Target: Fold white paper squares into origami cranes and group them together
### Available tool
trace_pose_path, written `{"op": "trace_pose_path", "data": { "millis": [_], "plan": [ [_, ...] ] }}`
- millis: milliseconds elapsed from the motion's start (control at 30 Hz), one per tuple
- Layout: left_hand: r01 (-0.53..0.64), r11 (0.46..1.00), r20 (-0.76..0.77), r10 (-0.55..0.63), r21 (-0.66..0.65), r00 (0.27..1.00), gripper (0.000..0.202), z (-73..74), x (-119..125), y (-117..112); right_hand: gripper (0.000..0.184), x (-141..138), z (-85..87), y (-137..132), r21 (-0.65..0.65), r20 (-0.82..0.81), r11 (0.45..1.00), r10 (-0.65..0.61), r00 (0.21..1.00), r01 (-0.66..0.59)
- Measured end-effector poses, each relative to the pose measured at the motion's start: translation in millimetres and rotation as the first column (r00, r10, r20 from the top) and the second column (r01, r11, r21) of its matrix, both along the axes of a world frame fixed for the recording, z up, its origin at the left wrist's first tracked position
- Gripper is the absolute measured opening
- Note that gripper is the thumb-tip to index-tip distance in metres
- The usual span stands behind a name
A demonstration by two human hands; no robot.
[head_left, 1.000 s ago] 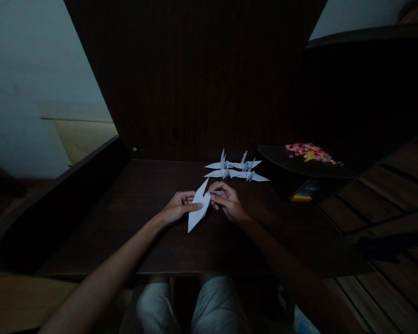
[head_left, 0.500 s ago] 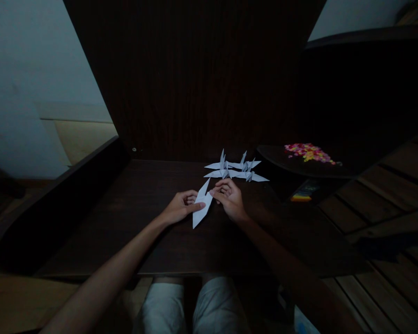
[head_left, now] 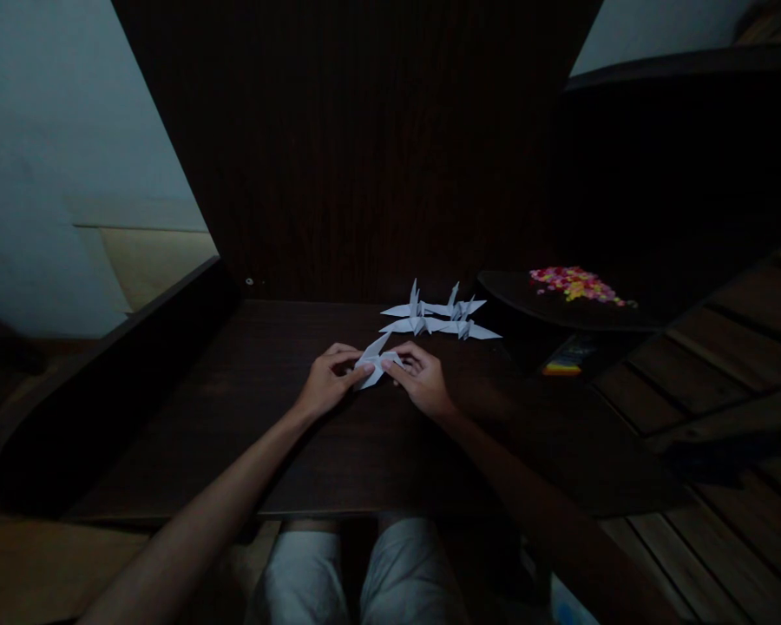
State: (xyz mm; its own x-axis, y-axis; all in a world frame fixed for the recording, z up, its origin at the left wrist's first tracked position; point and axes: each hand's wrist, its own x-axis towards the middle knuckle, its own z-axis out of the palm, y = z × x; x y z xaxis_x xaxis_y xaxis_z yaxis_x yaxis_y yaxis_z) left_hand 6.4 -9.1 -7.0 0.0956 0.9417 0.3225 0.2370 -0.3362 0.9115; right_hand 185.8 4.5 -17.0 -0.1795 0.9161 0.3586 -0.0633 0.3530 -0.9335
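Note:
Between my hands is a folded piece of white paper [head_left: 376, 360], with one long point sticking up toward the back. My left hand [head_left: 330, 378] pinches its left side, thumb on top and fingers beneath. On the other side, my right hand [head_left: 423, 379] grips a folded flap with thumb and forefinger. Just beyond the hands, several white origami cranes [head_left: 420, 325] stand in two rows on the dark desk [head_left: 286, 347], their wings spread.
A heap of small pink, red and yellow pieces [head_left: 579, 285] lies on a dark curved shelf [head_left: 514, 295] to the right. Below it is an item with a rainbow edge [head_left: 561, 368]. A low dark side panel [head_left: 123, 365] bounds the desk at left; a tall panel [head_left: 364, 148] rises behind.
The paper's lower point has folded up out of sight, so the piece looks shorter. My right hand has moved slightly left and now holds a flap spread to the right.

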Motion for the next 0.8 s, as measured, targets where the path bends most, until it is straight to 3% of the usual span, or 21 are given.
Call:
{"op": "trace_pose_path", "data": {
  "millis": [167,267,400,533,600,667,733,800],
  "plan": [
    [-0.083,0.996,0.038,0.084,-0.036,0.996,0.039,-1.2,1.4,0.1,0.014,1.1,4.0,-4.4,0.214,0.086,0.973,-0.105,0.991,0.084],
    [-0.032,0.993,0.079,0.041,-0.110,0.996,0.042,-0.5,3.0,-0.7,0.011,0.7,4.5,-6.7,0.301,0.125,0.946,-0.163,0.979,0.119],
    [0.033,0.987,0.136,-0.012,-0.157,0.991,0.048,2.2,4.9,-2.3,0.012,0.0,3.2,-8.1,0.298,0.105,0.944,-0.176,0.979,0.138],
    [0.138,0.973,0.240,-0.092,-0.185,0.966,0.059,1.7,5.4,-3.5,0.013,3.4,6.2,-10.3,0.346,0.166,0.938,-0.089,0.982,0.027],
    [0.183,0.964,0.285,-0.124,-0.192,0.950,0.063,0.5,4.9,-3.9,0.018,5.9,7.3,-10.0,0.307,0.153,0.949,0.019,0.988,-0.066],
    [0.211,0.958,0.313,-0.144,-0.193,0.939,0.065,-0.2,4.0,-4.3,0.023,7.7,6.9,-7.7,0.190,0.040,0.980,0.052,0.998,-0.058],
    [0.232,0.954,0.332,-0.161,-0.188,0.929,0.063,0.5,3.3,-4.9,0.030,8.2,5.8,-3.9,-0.001,-0.043,1.000,0.004,0.999,-0.004],
    [0.250,0.952,0.338,-0.180,-0.175,0.924,0.059,2.5,3.0,-5.6,0.041,7.3,5.1,-0.6,-0.214,-0.039,0.976,0.031,0.999,-0.038]
  ]
}}
